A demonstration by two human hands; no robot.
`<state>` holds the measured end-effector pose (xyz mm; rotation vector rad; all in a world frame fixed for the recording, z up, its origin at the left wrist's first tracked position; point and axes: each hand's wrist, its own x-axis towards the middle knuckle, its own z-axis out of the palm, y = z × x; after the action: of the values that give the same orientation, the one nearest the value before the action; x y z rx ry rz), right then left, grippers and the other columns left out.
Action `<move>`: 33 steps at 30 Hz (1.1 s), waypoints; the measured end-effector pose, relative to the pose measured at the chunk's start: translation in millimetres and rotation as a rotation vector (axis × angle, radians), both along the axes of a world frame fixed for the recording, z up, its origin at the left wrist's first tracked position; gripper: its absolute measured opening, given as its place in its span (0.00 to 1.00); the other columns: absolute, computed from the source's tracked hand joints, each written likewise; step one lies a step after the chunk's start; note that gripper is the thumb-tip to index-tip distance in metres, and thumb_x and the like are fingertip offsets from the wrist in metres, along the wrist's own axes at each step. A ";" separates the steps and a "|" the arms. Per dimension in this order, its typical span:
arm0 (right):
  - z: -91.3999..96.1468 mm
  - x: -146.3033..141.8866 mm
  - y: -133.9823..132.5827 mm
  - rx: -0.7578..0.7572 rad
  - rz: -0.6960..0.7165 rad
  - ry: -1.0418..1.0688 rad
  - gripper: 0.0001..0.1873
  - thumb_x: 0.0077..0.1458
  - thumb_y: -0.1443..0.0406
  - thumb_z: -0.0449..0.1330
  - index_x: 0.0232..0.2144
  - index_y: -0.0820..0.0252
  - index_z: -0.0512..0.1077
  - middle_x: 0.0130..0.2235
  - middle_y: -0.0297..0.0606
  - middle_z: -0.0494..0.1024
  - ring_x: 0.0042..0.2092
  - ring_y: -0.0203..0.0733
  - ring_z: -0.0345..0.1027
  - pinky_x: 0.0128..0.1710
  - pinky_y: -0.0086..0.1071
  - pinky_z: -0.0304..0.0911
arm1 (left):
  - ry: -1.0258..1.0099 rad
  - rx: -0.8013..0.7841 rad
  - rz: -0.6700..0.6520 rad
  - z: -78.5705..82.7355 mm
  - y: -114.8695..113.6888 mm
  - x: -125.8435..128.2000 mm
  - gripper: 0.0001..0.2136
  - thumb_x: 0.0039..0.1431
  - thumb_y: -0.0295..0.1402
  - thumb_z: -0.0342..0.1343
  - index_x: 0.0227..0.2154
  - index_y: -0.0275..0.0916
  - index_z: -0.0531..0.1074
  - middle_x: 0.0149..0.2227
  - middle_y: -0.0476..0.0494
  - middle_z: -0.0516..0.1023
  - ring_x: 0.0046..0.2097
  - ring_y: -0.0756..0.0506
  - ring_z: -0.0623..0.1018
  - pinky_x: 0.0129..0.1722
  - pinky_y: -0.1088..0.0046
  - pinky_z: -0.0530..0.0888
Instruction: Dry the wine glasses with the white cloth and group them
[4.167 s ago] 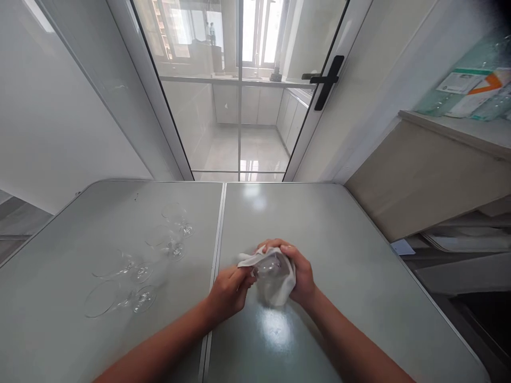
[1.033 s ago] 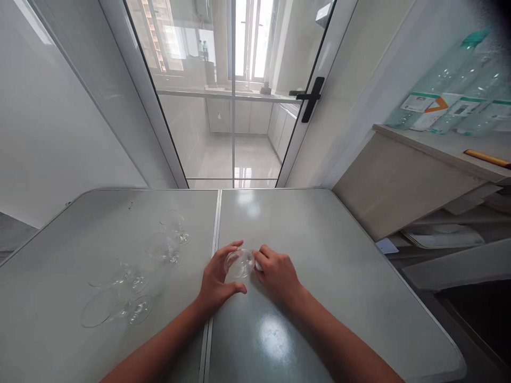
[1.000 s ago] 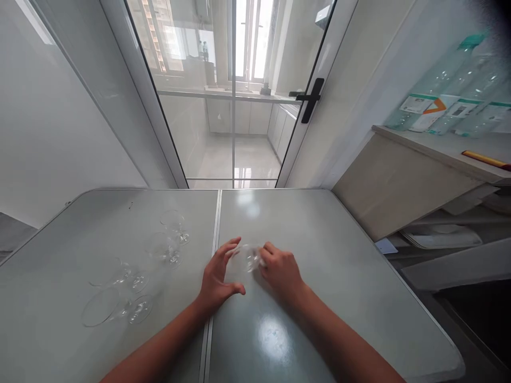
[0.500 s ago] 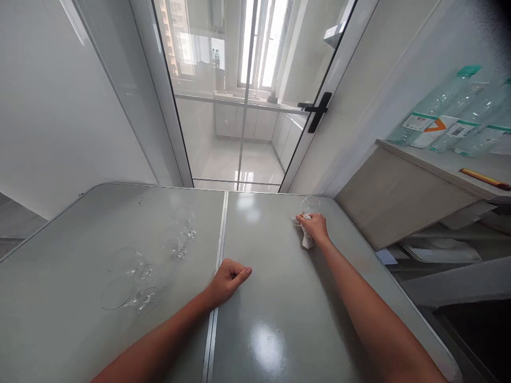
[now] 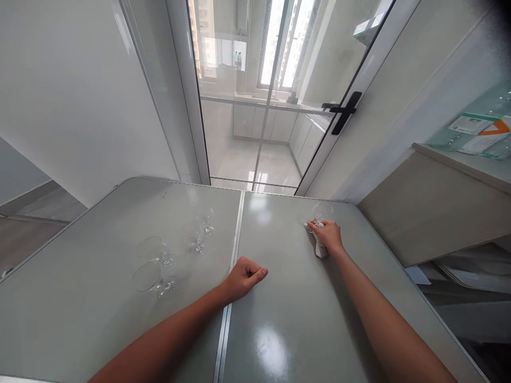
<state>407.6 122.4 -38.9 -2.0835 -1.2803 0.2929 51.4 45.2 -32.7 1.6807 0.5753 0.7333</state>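
right hand (image 5: 329, 235), a white cloth (image 5: 319, 249) bunched in its fingers, steadies an upright wine glass (image 5: 320, 213) by its stem on the table (image 5: 303, 298), while left hand (image 5: 243, 276) rests fisted, holding nothing.

I get bright daylight through the glass door (image 5: 259, 106), glaring off the bench (image 5: 279, 319) near its front edge. Arms cast soft shadows. Straight lines bow outward at the frame edges; the top right corner vignettes dark.
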 end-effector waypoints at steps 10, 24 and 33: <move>33.0 -66.0 -66.0 0.126 -0.071 -0.225 0.20 0.56 0.50 0.61 0.44 0.57 0.78 0.39 0.49 0.84 0.38 0.55 0.77 0.39 0.39 0.65 | -0.040 0.069 0.348 1.5 -3.6 2.7 0.27 0.70 0.46 0.47 0.20 0.40 0.42 0.22 0.53 0.43 0.26 0.52 0.47 0.28 0.69 0.48; 111.9 -302.4 18.3 0.129 1.041 -0.488 0.12 0.62 0.69 0.61 0.48 0.56 0.75 0.36 0.31 0.79 0.32 0.37 0.71 0.32 0.29 0.54 | -0.004 -0.103 0.717 -16.8 9.9 1.9 0.23 0.62 0.46 0.54 0.17 0.39 0.57 0.21 0.53 0.51 0.27 0.52 0.53 0.28 0.72 0.49; 124.8 -185.9 -7.1 0.270 0.736 -0.079 0.06 0.65 0.64 0.57 0.35 0.58 0.72 0.35 0.32 0.78 0.36 0.38 0.70 0.37 0.28 0.59 | -0.195 -0.284 0.876 -18.6 16.1 -0.2 0.20 0.65 0.53 0.53 0.37 0.40 0.71 0.34 0.48 0.73 0.35 0.48 0.72 0.39 0.73 0.70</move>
<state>221.7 115.3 86.0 -1.3479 -1.9817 0.3306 51.2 61.3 -51.3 1.0342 1.2341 1.3409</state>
